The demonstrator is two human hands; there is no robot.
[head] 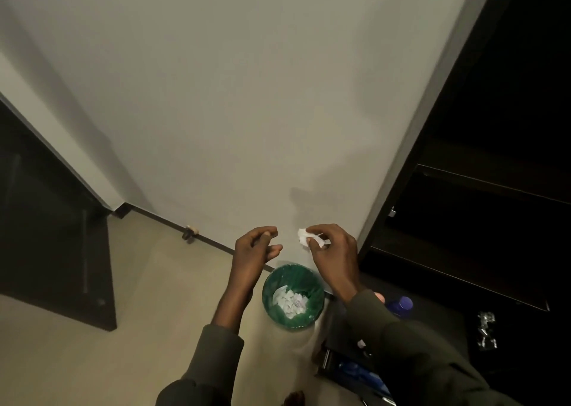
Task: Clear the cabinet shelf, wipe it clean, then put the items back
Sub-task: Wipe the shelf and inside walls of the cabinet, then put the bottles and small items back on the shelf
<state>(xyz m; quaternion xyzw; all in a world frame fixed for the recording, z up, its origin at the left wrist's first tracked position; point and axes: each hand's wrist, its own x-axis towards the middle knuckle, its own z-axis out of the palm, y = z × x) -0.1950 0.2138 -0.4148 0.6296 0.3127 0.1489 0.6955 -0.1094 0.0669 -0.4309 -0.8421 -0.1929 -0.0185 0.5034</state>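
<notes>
My right hand (330,248) pinches a crumpled white tissue (304,236) in front of the wall, above a green bin. My left hand (256,251) hovers just left of it with fingers loosely curled, holding nothing. The green bin (272,285) stands on the floor below both hands, with several white paper scraps (290,303) inside. The dark cabinet (482,189) stands open at the right, its shelves in shadow.
A blue-capped bottle (401,306) and other blue items (361,374) sit low at the right by my right sleeve. A crinkled clear wrapper (487,330) lies on a dark surface far right. A dark door (52,235) stands at the left, a door stopper (189,232) by the skirting.
</notes>
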